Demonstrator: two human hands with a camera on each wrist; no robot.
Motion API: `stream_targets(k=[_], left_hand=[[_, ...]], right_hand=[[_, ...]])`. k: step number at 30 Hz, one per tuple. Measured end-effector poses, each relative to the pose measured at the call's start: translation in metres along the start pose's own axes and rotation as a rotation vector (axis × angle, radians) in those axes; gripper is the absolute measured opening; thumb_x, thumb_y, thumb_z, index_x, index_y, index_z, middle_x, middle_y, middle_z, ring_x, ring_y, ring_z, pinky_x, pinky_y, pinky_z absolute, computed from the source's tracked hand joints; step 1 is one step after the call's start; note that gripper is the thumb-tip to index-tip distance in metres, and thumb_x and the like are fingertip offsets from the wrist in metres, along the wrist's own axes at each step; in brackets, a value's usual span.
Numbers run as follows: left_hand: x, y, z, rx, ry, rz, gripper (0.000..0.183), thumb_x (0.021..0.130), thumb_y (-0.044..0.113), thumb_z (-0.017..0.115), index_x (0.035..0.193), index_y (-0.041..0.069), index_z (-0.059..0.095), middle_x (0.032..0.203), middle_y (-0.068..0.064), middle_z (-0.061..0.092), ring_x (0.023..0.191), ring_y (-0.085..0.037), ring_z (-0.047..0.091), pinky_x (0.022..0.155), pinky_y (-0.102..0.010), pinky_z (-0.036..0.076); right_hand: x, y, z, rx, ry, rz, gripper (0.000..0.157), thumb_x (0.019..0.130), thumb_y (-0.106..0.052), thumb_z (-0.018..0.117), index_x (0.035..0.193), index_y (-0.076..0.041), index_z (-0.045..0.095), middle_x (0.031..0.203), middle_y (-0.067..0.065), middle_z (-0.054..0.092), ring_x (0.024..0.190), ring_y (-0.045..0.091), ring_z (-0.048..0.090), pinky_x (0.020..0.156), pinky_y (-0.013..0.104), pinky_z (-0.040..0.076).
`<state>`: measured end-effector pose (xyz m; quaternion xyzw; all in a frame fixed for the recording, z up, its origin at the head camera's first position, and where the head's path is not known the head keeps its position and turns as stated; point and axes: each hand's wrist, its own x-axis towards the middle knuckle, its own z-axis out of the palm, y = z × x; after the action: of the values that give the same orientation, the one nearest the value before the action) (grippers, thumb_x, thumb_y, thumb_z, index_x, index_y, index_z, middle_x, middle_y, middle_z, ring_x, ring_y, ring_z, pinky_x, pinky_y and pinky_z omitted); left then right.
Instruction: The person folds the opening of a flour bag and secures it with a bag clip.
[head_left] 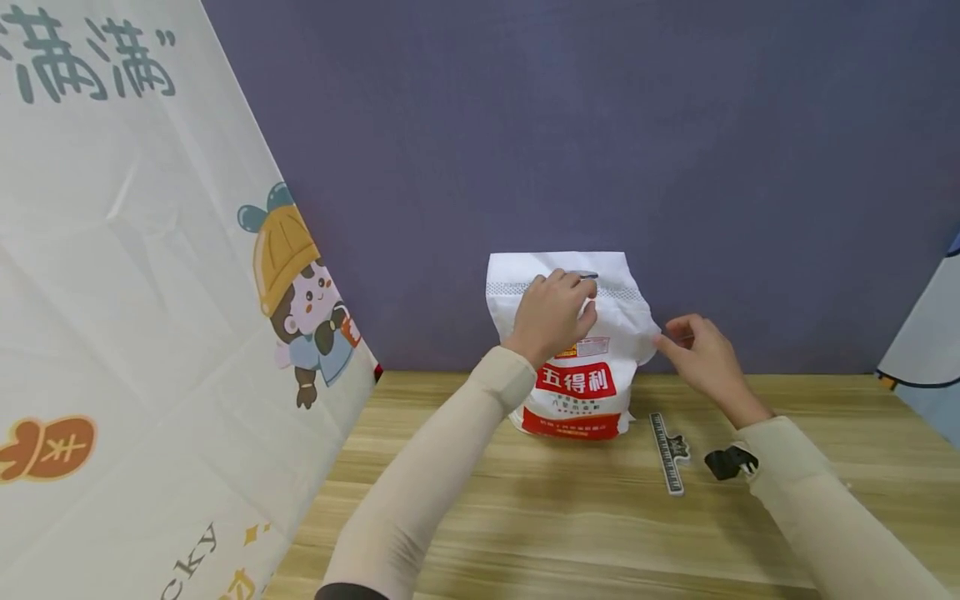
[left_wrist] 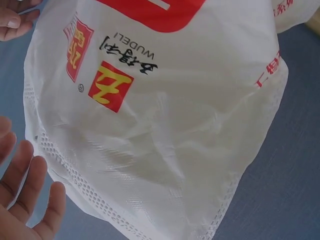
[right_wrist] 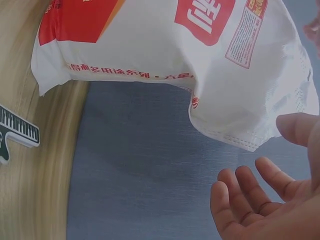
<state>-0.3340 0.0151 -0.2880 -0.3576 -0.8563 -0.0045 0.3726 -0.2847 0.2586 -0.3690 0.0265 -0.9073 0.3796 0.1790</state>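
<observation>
A white flour bag (head_left: 573, 400) with red panels and printed characters stands upright on the table, its flattened top rising against the blue-grey backdrop. In front of that top is my left hand (head_left: 551, 315); its fingers are loosely bent and apart in the left wrist view, gripping nothing. My right hand (head_left: 701, 357) is at the bag's right upper edge. In the right wrist view its thumb (right_wrist: 297, 127) lies at the bag's edge, the other fingers spread away from it; whether the thumb touches cannot be told. A clip (head_left: 667, 454) with a piano-key pattern lies right of the bag.
The wood-grain table (head_left: 570, 517) runs up to the blue-grey backdrop (head_left: 420, 167) close behind the bag. A white printed sheet (head_left: 135, 292) hangs on the left. At the far right is another pale panel (head_left: 922, 333) with a dark edge.
</observation>
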Motion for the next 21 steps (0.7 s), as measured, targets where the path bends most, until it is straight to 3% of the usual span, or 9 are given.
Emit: stream_targets(k=[6,14,21], left_hand=[[0.01,-0.001,0.004,0.039,-0.02,-0.018,0.022,0.1,0.035,0.057,0.117,0.024,0.067,0.106,0.005,0.065,0.103,-0.015,0.059,0.088,-0.032,0.05],[0.023,-0.001,0.013,0.102,0.017,-0.049,0.034,0.098,0.042,0.059,0.128,0.027,0.064,0.123,0.002,0.062,0.115,-0.016,0.057,0.098,-0.035,0.047],[0.034,-0.002,0.016,0.077,0.007,-0.106,0.043,0.097,0.044,0.061,0.138,0.029,0.059,0.138,0.002,0.059,0.129,-0.017,0.054,0.108,-0.036,0.043]], right_hand=[[0.005,0.001,0.003,0.024,0.007,0.007,0.055,0.104,-0.04,0.056,0.131,0.007,0.052,0.127,0.031,0.056,0.114,0.047,0.057,0.088,0.058,0.049],[0.007,0.001,0.011,0.059,0.008,0.036,0.053,0.104,-0.039,0.055,0.131,0.007,0.053,0.127,0.031,0.058,0.115,0.046,0.058,0.088,0.054,0.05],[0.008,0.002,0.018,0.11,0.004,0.083,0.056,0.104,-0.039,0.055,0.135,0.007,0.05,0.131,0.031,0.056,0.119,0.048,0.056,0.092,0.056,0.05]])
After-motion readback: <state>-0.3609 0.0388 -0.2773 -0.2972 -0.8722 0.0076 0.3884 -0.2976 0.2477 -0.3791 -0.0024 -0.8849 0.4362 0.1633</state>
